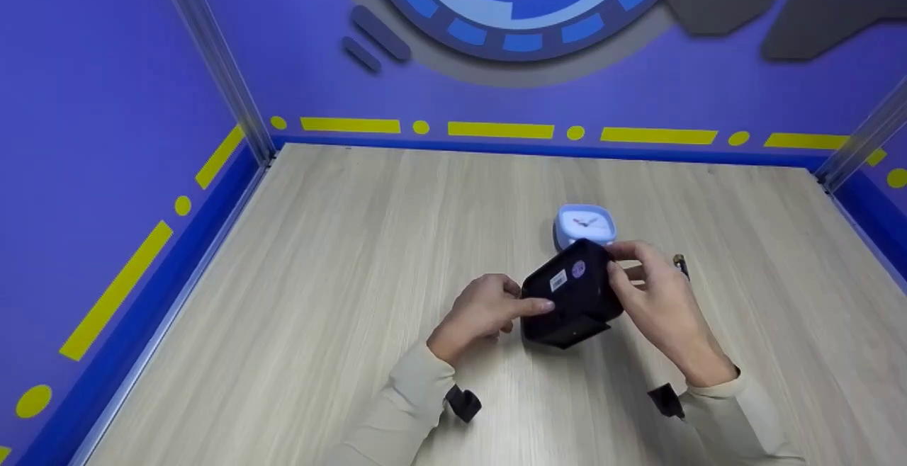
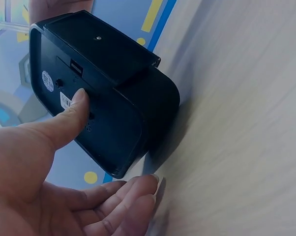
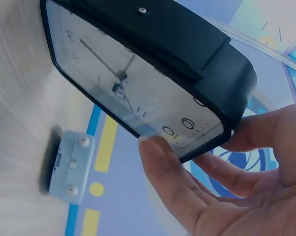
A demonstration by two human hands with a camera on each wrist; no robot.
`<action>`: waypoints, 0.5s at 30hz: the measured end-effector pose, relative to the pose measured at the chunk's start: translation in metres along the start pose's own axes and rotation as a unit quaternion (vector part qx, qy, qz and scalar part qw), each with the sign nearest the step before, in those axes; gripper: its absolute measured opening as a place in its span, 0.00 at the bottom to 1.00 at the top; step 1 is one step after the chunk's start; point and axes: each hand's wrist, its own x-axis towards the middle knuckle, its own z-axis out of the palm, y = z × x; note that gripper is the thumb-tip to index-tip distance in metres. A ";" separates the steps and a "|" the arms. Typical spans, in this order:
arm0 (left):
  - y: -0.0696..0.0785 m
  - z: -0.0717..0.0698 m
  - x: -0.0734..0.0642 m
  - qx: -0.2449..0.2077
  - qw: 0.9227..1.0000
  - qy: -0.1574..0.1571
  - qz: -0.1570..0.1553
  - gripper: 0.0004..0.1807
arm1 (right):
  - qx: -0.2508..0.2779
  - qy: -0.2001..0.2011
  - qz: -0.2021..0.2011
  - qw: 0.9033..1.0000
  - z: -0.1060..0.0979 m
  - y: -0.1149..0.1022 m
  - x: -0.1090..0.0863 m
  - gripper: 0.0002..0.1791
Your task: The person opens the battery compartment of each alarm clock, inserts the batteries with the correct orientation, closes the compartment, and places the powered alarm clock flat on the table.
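A black desk clock [image 1: 574, 310] is raised and tilted over the table, its back with a barcode label towards the head camera. Its white dial [image 3: 153, 93] with hands and numerals shows in the right wrist view. My right hand [image 1: 655, 289] pinches one end of the clock, fingers on the dial side. My left hand [image 1: 485, 307] rests its straight thumb on the back panel [image 2: 113, 130]; its other fingers lie loosely bent by the lower edge, apart from the clock in the left wrist view. Just behind stands a small light-blue clock [image 1: 587, 224].
A battery [image 1: 681, 265], partly hidden by my right hand, lies on the wood-grain table [image 1: 368, 239]. Blue panels [image 1: 319, 91] with yellow markings border the table at the back and sides. Black straps [image 1: 464, 404] sit on both wrists.
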 end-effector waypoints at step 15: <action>0.001 0.005 0.000 0.013 1.000 -0.006 -0.004 0.31 | -0.090 0.026 -0.029 0.995 0.000 -0.007 -0.003 0.13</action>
